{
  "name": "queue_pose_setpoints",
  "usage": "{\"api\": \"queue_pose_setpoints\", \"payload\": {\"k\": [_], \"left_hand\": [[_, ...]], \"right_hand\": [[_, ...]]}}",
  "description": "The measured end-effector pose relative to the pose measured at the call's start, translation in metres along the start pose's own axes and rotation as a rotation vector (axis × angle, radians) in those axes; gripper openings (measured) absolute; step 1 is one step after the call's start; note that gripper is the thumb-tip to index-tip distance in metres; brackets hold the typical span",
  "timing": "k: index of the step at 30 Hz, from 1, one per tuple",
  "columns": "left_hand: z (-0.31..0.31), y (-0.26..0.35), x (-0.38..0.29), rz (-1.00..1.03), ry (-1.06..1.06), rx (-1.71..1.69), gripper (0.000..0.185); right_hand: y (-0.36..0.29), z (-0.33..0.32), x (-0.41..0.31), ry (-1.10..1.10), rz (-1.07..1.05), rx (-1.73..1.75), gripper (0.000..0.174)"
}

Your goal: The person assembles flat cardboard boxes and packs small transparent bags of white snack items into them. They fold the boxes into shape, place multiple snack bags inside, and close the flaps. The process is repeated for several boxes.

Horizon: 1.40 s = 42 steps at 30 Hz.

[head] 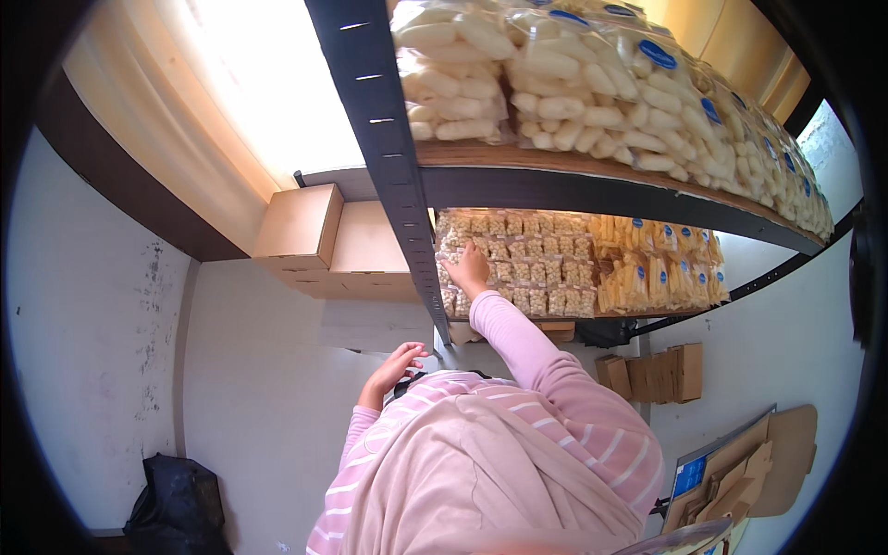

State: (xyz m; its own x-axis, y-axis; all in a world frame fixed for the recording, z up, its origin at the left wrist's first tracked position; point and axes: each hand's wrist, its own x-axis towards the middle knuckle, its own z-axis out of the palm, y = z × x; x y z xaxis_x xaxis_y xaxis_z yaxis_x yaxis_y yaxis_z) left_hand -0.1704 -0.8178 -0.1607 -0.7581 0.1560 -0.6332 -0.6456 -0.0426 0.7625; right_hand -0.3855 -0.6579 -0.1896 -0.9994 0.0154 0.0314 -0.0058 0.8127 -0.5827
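My right hand [470,269] reaches onto the lower shelf, over rows of small clear bags of round, pale snack balls [534,267]. Its thumb and fingers are apart at the left end of the rows, near a metal rack post [409,187]. No bag shows in its grasp, though the bags right under the fingers are partly hidden. My left hand [400,366] hangs in front of my waist, fingers loosely curled and apart, holding nothing. To the right on the same shelf stand bags of yellow stick-shaped snacks [655,270] with blue labels.
Large bags of puffy white snacks [576,90] fill the upper shelf, whose dark beam [590,198] juts toward me. Cardboard boxes [305,225] stand left of the rack. Folded cartons [659,374] and flattened cardboard [735,472] lean at right. A black bag [177,503] lies by the left wall.
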Motion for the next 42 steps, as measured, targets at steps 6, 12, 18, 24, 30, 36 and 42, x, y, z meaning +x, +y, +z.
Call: {"api": "queue_pose_setpoints", "payload": {"k": [6, 12, 18, 24, 30, 36, 42], "left_hand": [[-0.035, -0.013, -0.001, 0.045, 0.096, -0.138, 0.041], [-0.046, -0.016, 0.001, 0.056, 0.133, -0.166, 0.041], [-0.048, -0.032, -0.009, 0.057, 0.204, -0.143, 0.041], [-0.045, -0.047, -0.026, 0.008, 0.293, -0.183, 0.044], [-0.027, -0.030, -0.045, 0.040, 0.036, 0.002, 0.045], [0.020, 0.000, -0.019, 0.125, -0.172, -0.151, 0.054], [0.098, 0.008, 0.031, 0.191, -0.190, -0.563, 0.053]], "right_hand": [[0.000, 0.024, 0.002, 0.100, 0.001, -0.110, 0.068], [0.009, 0.025, 0.017, 0.317, -0.121, 0.214, 0.044], [-0.004, 0.020, 0.070, 0.181, -0.072, 0.127, 0.030], [-0.016, 0.039, 0.069, 0.289, -0.139, 0.004, 0.033], [0.003, 0.035, 0.057, 0.433, -0.178, 0.249, 0.036], [0.030, -0.029, -0.045, 0.322, -0.245, 0.626, 0.045], [0.042, -0.112, -0.149, 0.001, -0.408, 0.532, 0.048]]}}
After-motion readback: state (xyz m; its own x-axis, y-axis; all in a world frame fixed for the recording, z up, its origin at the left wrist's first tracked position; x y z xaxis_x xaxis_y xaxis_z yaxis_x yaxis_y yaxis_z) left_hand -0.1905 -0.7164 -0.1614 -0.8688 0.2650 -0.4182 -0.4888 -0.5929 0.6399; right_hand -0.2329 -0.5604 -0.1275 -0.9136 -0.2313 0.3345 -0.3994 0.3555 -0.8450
